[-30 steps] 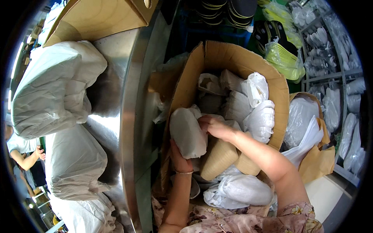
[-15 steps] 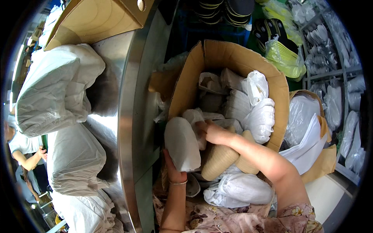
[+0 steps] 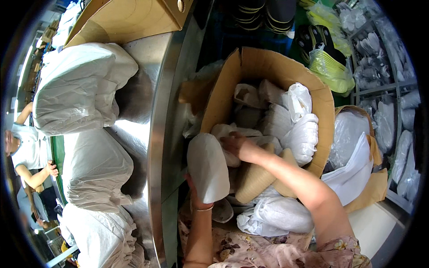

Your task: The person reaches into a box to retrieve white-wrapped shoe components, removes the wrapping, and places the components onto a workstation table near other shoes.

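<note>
White cloth-covered bundles (image 3: 96,167) line the metal tabletop (image 3: 149,56); a bagged yellow-green stack (image 3: 330,71) lies near a grey rack (image 3: 380,88)

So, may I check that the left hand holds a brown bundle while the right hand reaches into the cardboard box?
Not quite: the head view shows a white bundle, not brown, in the left hand; the right hand does reach into the cardboard box.

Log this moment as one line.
left hand: holding white rounded piece | right hand: on second white piece | cardboard box: open
</note>
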`<state>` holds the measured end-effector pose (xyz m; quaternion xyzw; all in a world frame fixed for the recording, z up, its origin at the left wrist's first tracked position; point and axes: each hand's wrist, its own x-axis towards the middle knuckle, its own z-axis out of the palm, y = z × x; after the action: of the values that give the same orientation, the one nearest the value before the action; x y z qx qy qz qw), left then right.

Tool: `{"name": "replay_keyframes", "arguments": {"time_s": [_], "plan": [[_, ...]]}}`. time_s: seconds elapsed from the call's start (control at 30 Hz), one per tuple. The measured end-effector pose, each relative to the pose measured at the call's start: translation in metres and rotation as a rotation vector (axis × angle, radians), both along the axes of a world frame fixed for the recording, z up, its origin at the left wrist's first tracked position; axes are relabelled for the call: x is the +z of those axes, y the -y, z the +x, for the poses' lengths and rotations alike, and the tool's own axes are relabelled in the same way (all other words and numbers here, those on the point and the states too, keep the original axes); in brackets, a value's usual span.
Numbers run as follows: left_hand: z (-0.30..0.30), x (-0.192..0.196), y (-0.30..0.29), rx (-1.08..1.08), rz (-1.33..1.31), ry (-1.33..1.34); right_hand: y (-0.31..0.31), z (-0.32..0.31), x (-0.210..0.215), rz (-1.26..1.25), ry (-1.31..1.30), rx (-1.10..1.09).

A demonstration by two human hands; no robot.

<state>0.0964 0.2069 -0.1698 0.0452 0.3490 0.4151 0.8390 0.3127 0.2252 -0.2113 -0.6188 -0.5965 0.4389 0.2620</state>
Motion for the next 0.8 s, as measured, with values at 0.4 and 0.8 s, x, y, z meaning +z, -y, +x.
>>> {"name": "replay_keyframes", "arguments": {"time_s": [0.4,0.8], "plan": [[-0.006,0.042,0.030,-0.156,-0.020,-0.499,-0.025,0.069,-0.008,-0.317,0.086,-0.143],[-0.028,0.019,0.050,-0.204,-0.222,-0.663,-0.099,0.120,-0.220,-0.268,0.752,-0.078]]}}
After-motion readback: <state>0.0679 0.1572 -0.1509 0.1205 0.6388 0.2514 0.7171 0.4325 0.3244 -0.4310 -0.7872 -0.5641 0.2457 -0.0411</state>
